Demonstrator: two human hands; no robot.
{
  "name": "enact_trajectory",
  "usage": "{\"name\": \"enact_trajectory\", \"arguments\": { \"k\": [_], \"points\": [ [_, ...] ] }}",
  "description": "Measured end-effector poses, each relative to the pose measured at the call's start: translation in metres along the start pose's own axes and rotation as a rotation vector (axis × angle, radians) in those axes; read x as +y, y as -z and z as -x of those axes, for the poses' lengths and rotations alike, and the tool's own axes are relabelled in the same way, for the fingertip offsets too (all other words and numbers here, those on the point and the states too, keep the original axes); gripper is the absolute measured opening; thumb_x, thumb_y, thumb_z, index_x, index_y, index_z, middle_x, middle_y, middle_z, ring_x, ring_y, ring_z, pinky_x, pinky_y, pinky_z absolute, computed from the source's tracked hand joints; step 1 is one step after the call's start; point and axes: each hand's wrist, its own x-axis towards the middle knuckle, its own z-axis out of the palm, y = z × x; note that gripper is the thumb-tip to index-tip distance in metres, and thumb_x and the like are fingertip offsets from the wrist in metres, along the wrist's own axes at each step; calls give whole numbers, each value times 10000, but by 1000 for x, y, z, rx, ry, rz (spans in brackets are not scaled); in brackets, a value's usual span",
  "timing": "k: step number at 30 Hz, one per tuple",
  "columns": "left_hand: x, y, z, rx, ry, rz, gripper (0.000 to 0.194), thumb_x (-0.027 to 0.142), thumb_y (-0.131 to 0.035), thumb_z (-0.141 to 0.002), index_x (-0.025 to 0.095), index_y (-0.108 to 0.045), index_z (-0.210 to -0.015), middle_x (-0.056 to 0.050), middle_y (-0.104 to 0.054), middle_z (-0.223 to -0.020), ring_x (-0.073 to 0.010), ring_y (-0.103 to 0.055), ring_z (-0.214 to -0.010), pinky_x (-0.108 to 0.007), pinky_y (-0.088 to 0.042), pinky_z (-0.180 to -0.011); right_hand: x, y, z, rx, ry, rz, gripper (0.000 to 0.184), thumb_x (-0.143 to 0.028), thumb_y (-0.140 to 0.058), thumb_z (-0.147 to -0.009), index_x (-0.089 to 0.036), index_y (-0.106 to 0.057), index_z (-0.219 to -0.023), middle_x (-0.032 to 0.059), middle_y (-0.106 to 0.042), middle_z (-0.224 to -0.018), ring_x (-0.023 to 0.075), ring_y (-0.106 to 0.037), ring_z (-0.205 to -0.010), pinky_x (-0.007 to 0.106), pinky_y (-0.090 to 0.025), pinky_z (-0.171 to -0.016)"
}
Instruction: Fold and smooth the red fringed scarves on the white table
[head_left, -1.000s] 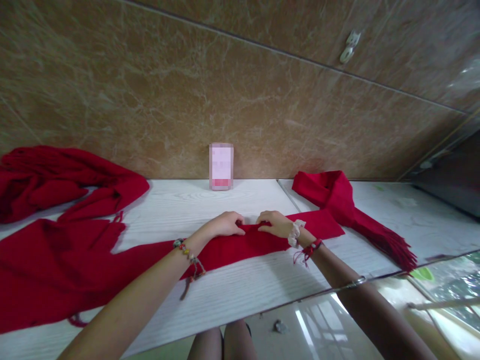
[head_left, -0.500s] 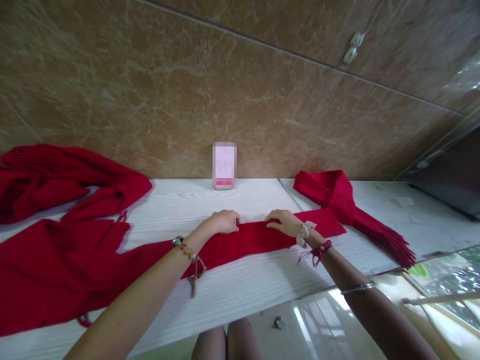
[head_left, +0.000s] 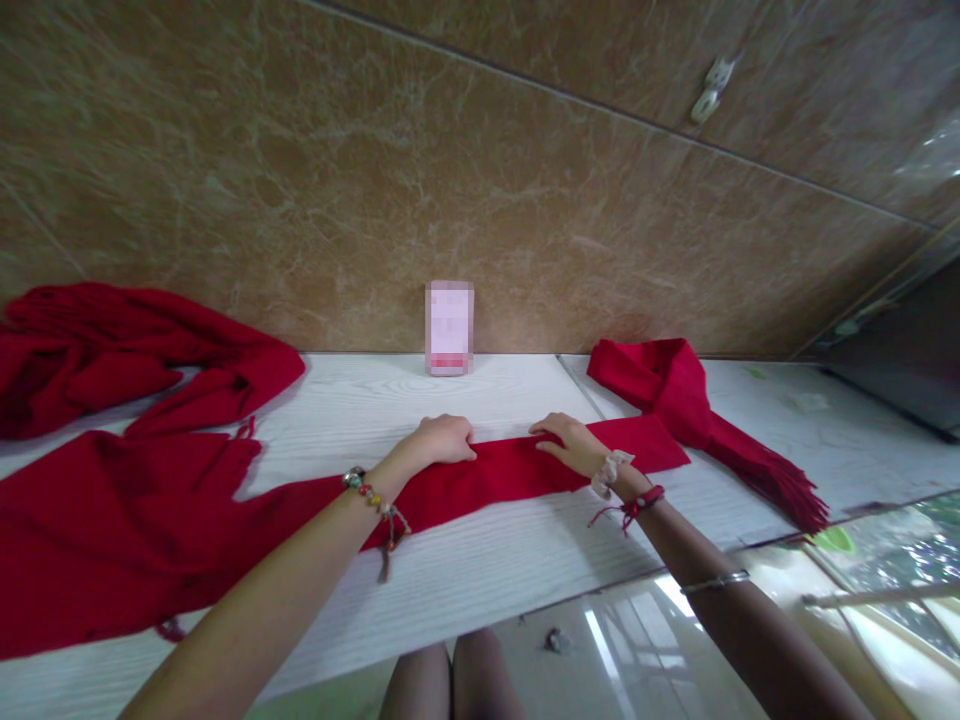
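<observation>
Head view, left hand (head_left: 444, 439) on red scarf (head_left: 510, 472), grip unclear, right hand (head_left: 574, 443), fingers apart

A beaded bracelet (head_left: 372, 499), pale scrunchie (head_left: 609, 473) and bangle (head_left: 716, 581) are worn.

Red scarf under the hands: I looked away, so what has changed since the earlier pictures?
The left hand and right hand have moved apart along the red scarf, which looks flatter between them. The upright pink object and the fringed scarf at right stayed put.
</observation>
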Motion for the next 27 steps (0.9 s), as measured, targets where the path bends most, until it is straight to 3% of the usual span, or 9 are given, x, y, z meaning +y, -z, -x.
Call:
{"name": "enact_trajectory", "arguments": {
  "k": [2, 5, 7, 9, 12, 15, 21, 27],
  "points": [
    [1, -1, 2, 26, -18, -14, 269, 173, -519, -748, 208, -613, -998, -66, -631, -1033, -221, -567, -953, -320, -416, -789, -1, -3, 3, 47, 20, 52, 211, -161, -500, -796, -147, -595, -984, 103, -633, -937, 201, -565, -898, 379, -450, -809],
    [4, -14, 8, 202, -38, -115, 424, 45, -448, -732, 213, -550, -1108, -86, -579, -1124, -237, -510, -1053, -408, -349, -898, -11, -5, 7, 95, 18, 158, 276, -162, -465, -817, -145, -565, -1073, 124, -610, -1027, 218, -537, -992, 428, -407, -885],
    [4, -31, 13, 326, -80, -166, 460, 75, -438, -761, 190, -474, -1205, -121, -486, -1246, -270, -413, -1163, -473, -280, -954, -23, -6, 10, 82, 30, 214, 324, -190, -447, -834, -164, -526, -1147, 127, -569, -1135, 228, -482, -1097, 466, -351, -945],
    [0, -50, 20, 371, -184, -172, 462, 190, -421, -828, 192, -381, -1289, -115, -349, -1367, -282, -271, -1262, -497, -215, -995, -36, -8, 13, 16, 65, 242, 367, -227, -423, -853, -192, -475, -1214, 116, -504, -1242, 233, -405, -1188, 490, -312, -973],
    [-17, -68, 32, 315, -399, -212, 429, 317, -335, -894, 284, -328, -1322, -26, -259, -1422, -264, -150, -1310, -494, -145, -1024, -50, -14, 18, -95, 103, 244, 404, -248, -361, -880, -197, -403, -1279, 100, -426, -1326, 222, -341, -1240, 484, -299, -988],
    [-34, -67, 41, 226, -506, -245, 408, 356, -326, -900, 355, -329, -1308, 28, -249, -1424, -256, -90, -1322, -499, -98, -1030, -52, -17, 20, -128, 95, 239, 433, -253, -319, -892, -173, -346, -1317, 100, -383, -1355, 212, -301, -1263, 464, -276, -1010],
    [-38, -60, 44, 209, -491, -265, 421, 354, -369, -887, 360, -331, -1306, 3, -199, -1439, -290, -50, -1321, -547, -62, -1015, -56, -16, 18, -143, 63, 234, 460, -280, -304, -894, -164, -301, -1339, 109, -327, -1383, 224, -255, -1283, 502, -246, -1013],
    [-37, -65, 47, 256, -416, -247, 447, 410, -375, -874, 367, -313, -1315, -36, -137, -1453, -328, -84, -1311, -572, -81, -998, -68, -20, 19, -135, 75, 251, 474, -314, -298, -896, -141, -306, -1337, 109, -321, -1384, 213, -280, -1273, 457, -262, -1020]
  ]
}}
